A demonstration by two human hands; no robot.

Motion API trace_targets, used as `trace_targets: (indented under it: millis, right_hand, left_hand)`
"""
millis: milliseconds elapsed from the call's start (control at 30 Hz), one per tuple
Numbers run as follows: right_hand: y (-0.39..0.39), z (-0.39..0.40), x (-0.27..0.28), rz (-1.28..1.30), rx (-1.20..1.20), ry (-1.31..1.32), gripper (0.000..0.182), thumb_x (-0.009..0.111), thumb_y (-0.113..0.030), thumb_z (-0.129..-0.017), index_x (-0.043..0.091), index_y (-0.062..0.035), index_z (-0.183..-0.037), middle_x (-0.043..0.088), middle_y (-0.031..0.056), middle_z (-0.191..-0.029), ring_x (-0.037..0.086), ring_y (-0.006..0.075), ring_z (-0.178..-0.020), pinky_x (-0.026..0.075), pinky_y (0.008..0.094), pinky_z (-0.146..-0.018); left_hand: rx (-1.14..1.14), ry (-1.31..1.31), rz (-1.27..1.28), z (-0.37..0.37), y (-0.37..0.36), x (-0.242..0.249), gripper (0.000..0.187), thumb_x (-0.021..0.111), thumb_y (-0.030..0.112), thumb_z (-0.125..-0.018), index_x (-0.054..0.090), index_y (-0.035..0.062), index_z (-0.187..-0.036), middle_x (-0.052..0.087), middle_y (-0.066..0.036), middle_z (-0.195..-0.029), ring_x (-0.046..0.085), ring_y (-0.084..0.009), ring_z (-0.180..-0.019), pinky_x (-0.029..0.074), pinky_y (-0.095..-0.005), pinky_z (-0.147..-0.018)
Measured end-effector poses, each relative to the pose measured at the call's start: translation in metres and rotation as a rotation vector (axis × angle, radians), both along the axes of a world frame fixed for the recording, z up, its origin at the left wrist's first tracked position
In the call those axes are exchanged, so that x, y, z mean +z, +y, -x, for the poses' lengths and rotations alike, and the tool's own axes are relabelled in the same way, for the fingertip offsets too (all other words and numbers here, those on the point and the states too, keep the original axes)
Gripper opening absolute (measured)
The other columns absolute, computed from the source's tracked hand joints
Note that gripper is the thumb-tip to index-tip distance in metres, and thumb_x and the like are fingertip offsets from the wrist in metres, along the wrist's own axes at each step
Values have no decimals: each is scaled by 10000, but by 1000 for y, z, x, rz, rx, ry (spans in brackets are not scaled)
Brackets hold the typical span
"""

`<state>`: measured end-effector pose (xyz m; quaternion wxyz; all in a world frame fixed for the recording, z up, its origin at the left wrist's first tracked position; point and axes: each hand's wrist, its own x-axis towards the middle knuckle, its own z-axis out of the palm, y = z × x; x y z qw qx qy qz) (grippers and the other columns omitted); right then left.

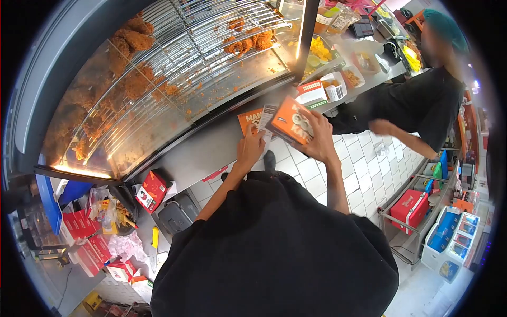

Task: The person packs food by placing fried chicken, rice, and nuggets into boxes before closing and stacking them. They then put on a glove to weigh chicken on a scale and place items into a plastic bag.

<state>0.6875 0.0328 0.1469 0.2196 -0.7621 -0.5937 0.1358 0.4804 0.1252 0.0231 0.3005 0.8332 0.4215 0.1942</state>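
Note:
My right hand [320, 138] grips an orange printed cardboard box [292, 120], tilted, above the front of the counter. Fingers closed, my left hand [250, 150] pinches a white printed paper slip [267, 120] just left of that box. Behind the slip and my left fingertips lies a second orange printed box [246, 120], partly hidden.
A heated glass cabinet [211, 113] holds fried chicken [132, 39] on wire racks. Food boxes [312, 94] stand at the counter's right. A co-worker [417, 105] is on the right. A yellow-handled knife [155, 243] lies at lower left, near a red box [152, 191].

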Motion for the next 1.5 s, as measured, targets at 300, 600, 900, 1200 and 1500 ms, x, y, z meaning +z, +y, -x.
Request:
trace_targets:
  millis: [300,600,900,1200,1500]
  right_hand:
    - [80,8,-77,-28,404,-110,898,858,-332,-576,483,-282,-1391,417,142,-1390,374,344,-1296,258,519,-1096]
    - [66,9,-110,-253,-12,267,770,724,-463,-804,428,-119,-1426,316,225,-1502,348,409,-1356,314,526,-1093]
    - [64,17,-171,101,233,1069,584,498,-385,-1008,397,30,-1407,485,188,-1404,486,280,-1275,400,382,-1037]
    - [36,-91,-138,-305,-478,1026,207,659,-241,-924,646,-35,-919,596,4,-724,555,76,-631,454,227,-563]
    - [28,-171,-152,-396,-1019,1183,361,716,-315,-882,531,-70,-1073,533,9,-814,494,78,-655,400,227,-526]
  left_hand:
    - [501,-558,53,77,7,-55,185,567,111,-928,647,36,-1077,593,-100,-1032,608,-201,-879,493,-325,-763]
    - [378,-558,707,22,21,-21,529,627,296,-950,451,-6,-1347,571,-131,-1273,544,-197,-1165,402,-315,-1004]
    - [703,-776,851,67,-2,-22,511,647,256,-942,455,10,-1346,575,-105,-1256,567,-190,-1140,458,-319,-960]
    - [818,-585,417,116,-18,-7,506,655,311,-931,487,-4,-1289,569,-90,-1240,564,-204,-1088,437,-328,-941]
    - [561,-507,-19,7,-24,48,136,582,111,-946,610,-21,-959,654,-102,-915,614,-175,-848,480,-299,-784]
